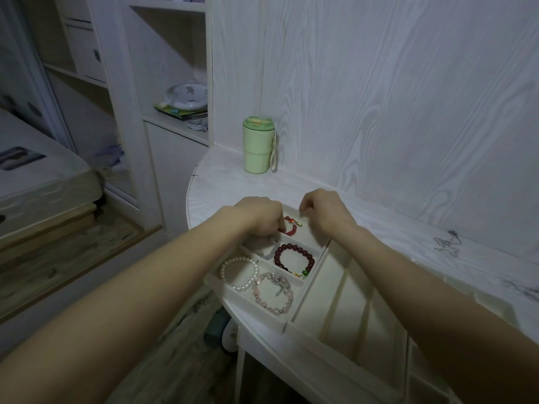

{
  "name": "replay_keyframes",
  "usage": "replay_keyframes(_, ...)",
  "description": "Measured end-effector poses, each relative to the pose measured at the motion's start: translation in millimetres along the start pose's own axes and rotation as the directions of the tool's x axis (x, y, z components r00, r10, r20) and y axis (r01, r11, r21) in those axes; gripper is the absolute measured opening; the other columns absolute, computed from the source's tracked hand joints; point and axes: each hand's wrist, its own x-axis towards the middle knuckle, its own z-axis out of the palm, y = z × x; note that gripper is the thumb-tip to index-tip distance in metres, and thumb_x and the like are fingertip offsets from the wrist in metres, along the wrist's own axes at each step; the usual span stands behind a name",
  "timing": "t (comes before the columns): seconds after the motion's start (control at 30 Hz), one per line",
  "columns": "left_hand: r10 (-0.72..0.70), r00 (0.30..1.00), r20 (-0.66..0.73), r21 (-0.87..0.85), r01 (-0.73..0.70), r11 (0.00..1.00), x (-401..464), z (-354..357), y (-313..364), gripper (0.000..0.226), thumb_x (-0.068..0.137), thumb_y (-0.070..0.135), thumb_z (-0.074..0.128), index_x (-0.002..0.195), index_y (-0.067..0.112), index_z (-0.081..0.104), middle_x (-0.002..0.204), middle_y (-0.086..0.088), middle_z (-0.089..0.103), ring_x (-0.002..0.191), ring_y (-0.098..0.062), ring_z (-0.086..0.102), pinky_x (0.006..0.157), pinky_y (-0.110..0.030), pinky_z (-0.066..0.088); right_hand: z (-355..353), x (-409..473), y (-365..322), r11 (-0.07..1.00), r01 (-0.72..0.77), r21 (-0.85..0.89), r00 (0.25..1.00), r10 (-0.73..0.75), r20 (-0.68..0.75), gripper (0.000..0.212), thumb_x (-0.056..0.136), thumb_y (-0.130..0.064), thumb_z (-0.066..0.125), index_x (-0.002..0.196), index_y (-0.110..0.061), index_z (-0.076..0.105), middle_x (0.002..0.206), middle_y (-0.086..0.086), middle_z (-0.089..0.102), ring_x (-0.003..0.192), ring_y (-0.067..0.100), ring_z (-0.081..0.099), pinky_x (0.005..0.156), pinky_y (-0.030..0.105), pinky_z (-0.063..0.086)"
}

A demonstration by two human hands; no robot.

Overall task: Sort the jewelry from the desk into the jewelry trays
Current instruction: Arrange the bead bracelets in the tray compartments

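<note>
now both hands work over the far compartment of the left tray (224, 290). left hand (258, 215) has fingers curled down onto a small red bracelet (290, 225), looks like pinching its near side. right hand (322, 212) is curled above the tray's far rim; can't tell if it pinches the bracelet's cord or nothing at all. bracelet sits low in that compartment, likely being laid down.

handling guess: light, floppy beaded loop, beads hard and a bit slick, cord weak point. best held by pinching two beads on opposite sides so it keeps its ring shape, no tugging at the gold clasp end.

already in the tray: dark red bracelet (294, 258), pearl bracelet (239, 272), pink bracelet (272, 293). a thin silver necklace (446, 243) lies on the desk (393, 228) to the right, well apart; it tangles easily, so lift near the middle. second tray (350, 301) sits just beside the first.
</note>
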Motion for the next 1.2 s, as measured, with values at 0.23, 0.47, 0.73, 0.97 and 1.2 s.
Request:
replay_keyframes(0.23, -0.004, 1.0, 0.028, 0.01, 0.003, 1.0, 2.1, 2.1, 1.6, 0.032, 0.091, 0.026, 0.057, 0.121, 0.035, 0.062, 0.124, 0.001, 0.06, 0.111, -0.021, 0.054, 0.086, -0.03, 0.044, 8.1, -5.0, -2.1, 0.998, 0.055, -0.002, 0.987, -0.054, 0.149, 0.036, 0.088, 0.003, 0.047, 0.107, -0.016, 0.072, 0.116, 0.008, 0.066, 0.102, 0.025, 0.063, 0.089, 0.038, 0.053)
replay_keyframes(0.47, 0.008, 0.999, 0.033, -0.032, -0.007, 0.999, -1.1, -0.3, -0.9, 0.032, 0.091, 0.017, 0.053, 0.117, 0.033, 0.065, 0.122, 0.003, 0.06, 0.11, -0.018, 0.054, 0.083, -0.028, 0.044, 7.9, -9.1, -9.8, 0.956, 0.144, -0.256, 0.985, -0.114, 0.129, 0.034, 0.095, -0.013, 0.047, 0.123, -0.026, 0.062, 0.115, 0.006, 0.05, 0.102, 0.028, 0.055, 0.075, 0.034, 0.045)
replay_keyframes(0.73, 0.015, 1.0, 0.015, -0.071, -0.014, 0.997, 4.2, -1.3, -0.9, 0.027, 0.087, 0.022, 0.064, 0.113, 0.03, 0.068, 0.122, 0.003, 0.061, 0.11, -0.018, 0.054, 0.078, -0.027, 0.043, -5.1, -5.9, -1.1, 0.988, -0.026, -0.154, 0.993, 0.043, 0.111, 0.028, 0.09, -0.007, 0.046, 0.1, -0.012, 0.072, 0.105, 0.008, 0.067, 0.089, 0.028, 0.063, 0.073, 0.036, 0.054)
replay_keyframes(0.97, 0.021, 1.0, 0.008, -0.108, -0.02, 0.994, 0.5, -0.7, -4.1, 0.025, 0.087, 0.019, 0.064, 0.11, 0.028, 0.069, 0.119, 0.004, 0.062, 0.107, -0.017, 0.054, 0.079, -0.028, 0.044, 7.3, 0.1, -0.8, 0.992, -0.06, -0.114, 0.972, 0.084, 0.22, 0.026, 0.094, -0.016, 0.045, 0.097, -0.007, 0.068, 0.096, 0.01, 0.068, 0.078, 0.026, 0.06, 0.061, 0.031, 0.046)
replay_keyframes(1.2, 0.024, 0.999, 0.032, -0.132, -0.019, 0.991, -1.1, -0.7, -1.4, 0.034, 0.086, 0.009, 0.055, 0.112, 0.027, 0.069, 0.121, 0.004, 0.063, 0.109, -0.019, 0.055, 0.093, -0.037, 0.049, 10.8, -5.0, -4.6, 0.997, -0.037, -0.071, 0.981, 0.05, 0.188, 0.032, 0.091, -0.009, 0.042, 0.105, -0.01, 0.071, 0.112, 0.008, 0.068, 0.097, 0.027, 0.062, 0.085, 0.042, 0.054)
